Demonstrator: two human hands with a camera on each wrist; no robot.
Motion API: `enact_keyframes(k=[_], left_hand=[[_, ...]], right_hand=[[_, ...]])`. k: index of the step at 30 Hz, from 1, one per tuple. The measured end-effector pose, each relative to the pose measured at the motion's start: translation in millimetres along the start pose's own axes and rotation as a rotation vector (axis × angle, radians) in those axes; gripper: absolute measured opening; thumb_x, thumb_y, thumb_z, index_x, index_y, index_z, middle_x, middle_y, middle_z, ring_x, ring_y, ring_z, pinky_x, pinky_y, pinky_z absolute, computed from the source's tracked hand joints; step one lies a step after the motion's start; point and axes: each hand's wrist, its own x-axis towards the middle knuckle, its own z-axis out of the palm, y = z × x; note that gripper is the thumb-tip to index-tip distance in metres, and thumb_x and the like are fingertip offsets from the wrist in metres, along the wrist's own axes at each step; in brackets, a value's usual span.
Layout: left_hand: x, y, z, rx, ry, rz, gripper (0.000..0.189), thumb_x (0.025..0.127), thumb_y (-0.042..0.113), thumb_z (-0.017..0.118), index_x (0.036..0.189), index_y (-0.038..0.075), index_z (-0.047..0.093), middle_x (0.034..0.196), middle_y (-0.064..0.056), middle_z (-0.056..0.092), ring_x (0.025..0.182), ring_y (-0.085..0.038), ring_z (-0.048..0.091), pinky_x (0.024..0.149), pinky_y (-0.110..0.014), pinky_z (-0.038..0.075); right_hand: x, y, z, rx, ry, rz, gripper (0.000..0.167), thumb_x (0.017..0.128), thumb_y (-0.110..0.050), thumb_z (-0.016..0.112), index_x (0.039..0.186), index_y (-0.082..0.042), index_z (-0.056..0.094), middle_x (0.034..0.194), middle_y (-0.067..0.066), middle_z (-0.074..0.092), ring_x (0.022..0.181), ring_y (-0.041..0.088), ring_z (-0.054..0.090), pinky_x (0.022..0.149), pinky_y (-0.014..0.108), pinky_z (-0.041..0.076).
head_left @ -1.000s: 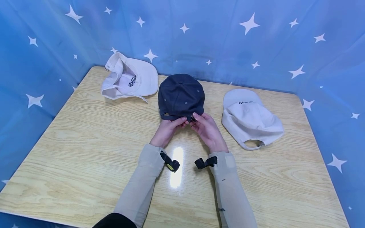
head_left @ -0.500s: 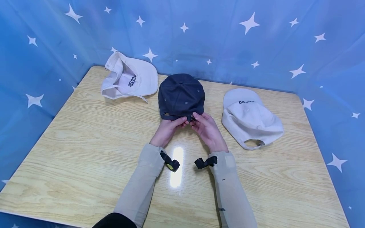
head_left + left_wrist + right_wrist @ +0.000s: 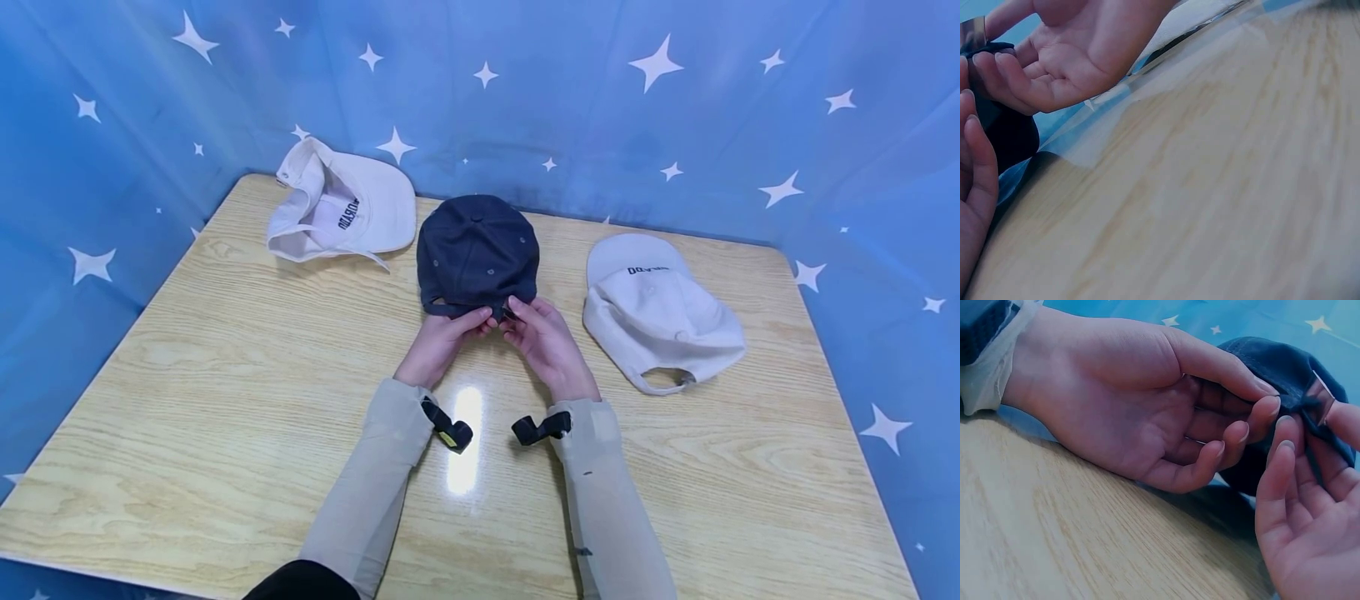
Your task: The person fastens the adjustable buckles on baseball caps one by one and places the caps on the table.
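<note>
Here, the left hand (image 3: 441, 342) and right hand (image 3: 550, 346) pinch the back strap (image 3: 446, 309) of a navy baseball cap (image 3: 478, 250) near the wooden table (image 3: 247, 400)'s far edge, between two white baseball caps (image 3: 386, 200).

**Matt cloth up top, shine down below!**

Here's the dark cap (image 3: 477, 258), matt woven cloth, its buckle (image 3: 972, 34) flashing like polished metal! By the table's (image 3: 225, 400) far left corner, a white cap (image 3: 378, 204) in matt, creased fabric; towards the right edge, another cap (image 3: 660, 312), just as matt and rumpled. And that tabletop: smooth, wood-grained, glossy enough to glare! Beyond the far edge, softly wrinkled curtain (image 3: 525, 108) cloth.
</note>
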Motion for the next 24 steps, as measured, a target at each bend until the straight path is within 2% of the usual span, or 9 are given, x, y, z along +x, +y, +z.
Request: enact_keyframes(k=[8, 17, 24], left_hand=[[0.6, -0.5, 0.2, -0.003, 0.0, 0.004, 0.02, 0.082, 0.013, 0.065, 0.098, 0.002, 0.06, 0.082, -0.011, 0.063, 0.074, -0.021, 0.058, 0.071, -0.031, 0.047], [0.1, -0.5, -0.2, -0.02, 0.011, -0.001, 0.021, 0.082, 0.012, 0.065, 0.098, 0.001, 0.059, 0.081, -0.012, 0.063, 0.075, -0.022, 0.058, 0.072, -0.032, 0.047], [-0.2, 0.6, -0.2, -0.024, 0.009, -0.009, 0.019, 0.082, 0.011, 0.064, 0.098, 0.001, 0.059, 0.081, -0.012, 0.063, 0.075, -0.02, 0.059, 0.072, -0.031, 0.046]], right_hand=[[-0.8, 0.0, -0.2, 0.014, 0.011, 0.002, 0.009, 0.08, -0.016, 0.068, 0.08, -0.01, 0.061, 0.073, 0.004, 0.062, 0.068, 0.015, 0.057, 0.064, 0.025, 0.046], [-0.6, 0.0, -0.4, 0.017, -0.006, -0.008, 0.006, 0.081, -0.015, 0.066, 0.081, -0.01, 0.063, 0.076, 0.002, 0.062, 0.068, 0.014, 0.056, 0.064, 0.024, 0.046], [-0.1, 0.6, -0.9, 0.029, -0.014, -0.015, 0.005, 0.084, -0.012, 0.062, 0.08, -0.01, 0.062, 0.074, 0.002, 0.06, 0.063, 0.012, 0.054, 0.06, 0.022, 0.045]])
